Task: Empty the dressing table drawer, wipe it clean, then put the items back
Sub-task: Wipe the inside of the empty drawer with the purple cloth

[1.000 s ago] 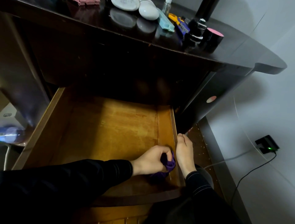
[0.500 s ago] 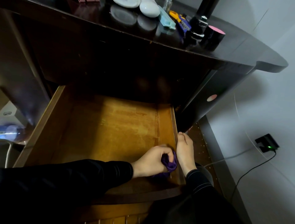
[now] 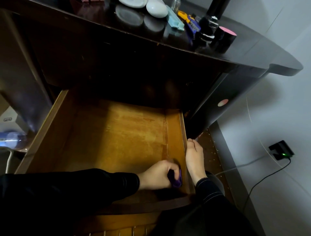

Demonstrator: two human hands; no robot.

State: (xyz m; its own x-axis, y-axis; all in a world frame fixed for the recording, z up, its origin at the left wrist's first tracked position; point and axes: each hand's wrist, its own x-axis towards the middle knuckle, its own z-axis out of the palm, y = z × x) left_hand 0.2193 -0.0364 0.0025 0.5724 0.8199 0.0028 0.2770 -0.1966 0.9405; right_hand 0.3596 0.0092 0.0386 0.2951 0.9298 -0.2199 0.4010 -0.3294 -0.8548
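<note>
The dark table (image 3: 252,55) fills the upper part of the view, its glossy top running out to a rounded right-hand corner. Below its front edge the wooden drawer (image 3: 117,134) is pulled well out, its worn yellow-brown floor showing from the left wall across to the right wall. Both arms, in black sleeves, come in over the drawer's front edge. The left hand (image 3: 158,175) is inside the drawer at the front right corner, fingers curled round a purple cloth (image 3: 176,181) that is pressed against the drawer floor just beside the right wall (the hand is a little blurred). The right hand (image 3: 195,158) lies along the top of that right wall with its fingers stretched toward the back, holding nothing. On the table top, back from its front edge, stand a group of small things: a tall black bottle (image 3: 210,21), a black jar with a pink lid (image 3: 225,36) just beside it, a white dish (image 3: 133,1), a white oval case (image 3: 156,9), a pale blue case (image 3: 175,21) and a yellow and blue tool (image 3: 190,21). On the floor to the right, a black charger (image 3: 281,150) shows a green light.
</note>
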